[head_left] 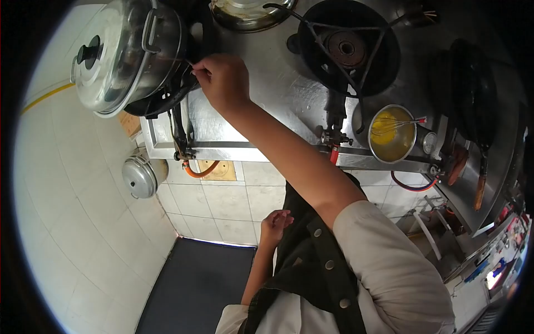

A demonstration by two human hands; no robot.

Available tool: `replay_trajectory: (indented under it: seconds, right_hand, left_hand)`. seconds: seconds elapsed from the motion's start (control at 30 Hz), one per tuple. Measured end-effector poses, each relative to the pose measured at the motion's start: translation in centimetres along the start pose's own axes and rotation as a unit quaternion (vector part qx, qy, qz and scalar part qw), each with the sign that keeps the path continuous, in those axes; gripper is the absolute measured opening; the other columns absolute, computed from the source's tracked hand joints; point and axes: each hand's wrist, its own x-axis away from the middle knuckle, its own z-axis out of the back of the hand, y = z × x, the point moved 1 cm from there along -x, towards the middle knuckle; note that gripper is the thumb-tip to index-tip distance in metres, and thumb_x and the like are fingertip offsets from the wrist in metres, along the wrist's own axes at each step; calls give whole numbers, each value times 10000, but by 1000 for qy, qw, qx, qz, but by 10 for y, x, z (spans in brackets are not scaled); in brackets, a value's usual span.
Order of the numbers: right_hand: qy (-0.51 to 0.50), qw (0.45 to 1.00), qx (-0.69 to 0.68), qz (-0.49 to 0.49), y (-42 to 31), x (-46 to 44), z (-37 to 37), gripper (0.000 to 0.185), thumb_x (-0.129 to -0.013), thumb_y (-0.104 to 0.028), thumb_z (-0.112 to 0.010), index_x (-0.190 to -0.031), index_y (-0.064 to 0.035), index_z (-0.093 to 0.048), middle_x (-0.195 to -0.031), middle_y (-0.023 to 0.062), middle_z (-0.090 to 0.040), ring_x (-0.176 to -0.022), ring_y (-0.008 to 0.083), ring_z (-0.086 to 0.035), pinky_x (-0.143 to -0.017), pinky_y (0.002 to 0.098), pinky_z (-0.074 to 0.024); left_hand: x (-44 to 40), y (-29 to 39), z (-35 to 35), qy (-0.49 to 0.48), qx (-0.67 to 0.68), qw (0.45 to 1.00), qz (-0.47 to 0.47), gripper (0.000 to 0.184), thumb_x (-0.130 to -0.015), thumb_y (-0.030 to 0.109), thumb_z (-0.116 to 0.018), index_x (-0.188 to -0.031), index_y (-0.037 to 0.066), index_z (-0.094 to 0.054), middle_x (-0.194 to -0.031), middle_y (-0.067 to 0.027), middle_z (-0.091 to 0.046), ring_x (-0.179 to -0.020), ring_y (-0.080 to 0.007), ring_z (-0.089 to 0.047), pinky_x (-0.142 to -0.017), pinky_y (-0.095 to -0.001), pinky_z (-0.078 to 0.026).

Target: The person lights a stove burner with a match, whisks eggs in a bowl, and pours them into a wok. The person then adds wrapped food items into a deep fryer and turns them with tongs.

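My right hand (225,80) reaches across to the left, beside a large lidded steel pot (150,67). Its thumb and forefinger are pinched together near the pot's lower side and the black burner (158,103) beneath. Whatever is between those fingertips is too small or hidden to name. My left hand (275,225) hangs low in front of my dark apron (295,267), away from the stove. Its fingers are loosely curled and apart, and nothing shows in them.
A burner with a pot stand (347,50) is at the upper middle. To its right sit a steel bowl (403,147) of yellow liquid, a whisk (389,125) and a dark wok (473,89). A smaller lidded pot (139,177) stands lower left. Gas hoses (200,170) hang below the counter edge.
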Motion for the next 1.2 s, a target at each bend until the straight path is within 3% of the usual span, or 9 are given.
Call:
replay_trajectory:
  seconds: [0.17,0.87,1.03,1.2]
  right_hand:
    - [13,999,7,34,-1,5,3,65,-660,-43,-685,-688,-84,-644,-676,51,-638,-638,234,-602,-642,356,-450]
    - [-8,999,8,49,-8,9,17,46,-697,-101,-665,-678,-111,-624,-738,38,-643,-703,241,-583,-688,386,-401]
    - [-19,997,35,67,-44,16,87,76,-711,-76,-673,-721,-119,-610,-748,11,-650,-705,208,-604,-681,340,-399]
    - [-22,995,71,71,-87,33,227,161,-678,12,-713,-796,-82,-656,-808,28,-671,-731,179,-626,-669,282,-432]
  left_hand:
    - [2,6,-2,-9,-3,1000,12,261,-933,149,-492,-1035,-82,-556,-951,-148,-624,-833,-194,-644,-755,-277,-536]
    - [0,0,-10,-11,-9,1000,-14,232,-933,114,-476,-1020,-84,-559,-951,-145,-625,-810,-193,-645,-744,-285,-538]
    - [8,13,-29,-21,-20,999,-21,224,-928,119,-481,-1014,-63,-578,-852,-129,-640,-798,-183,-640,-733,-282,-532]
    - [13,26,-81,-93,-75,990,-73,219,-920,140,-504,-995,-46,-593,-830,-110,-655,-771,-156,-648,-702,-255,-521]
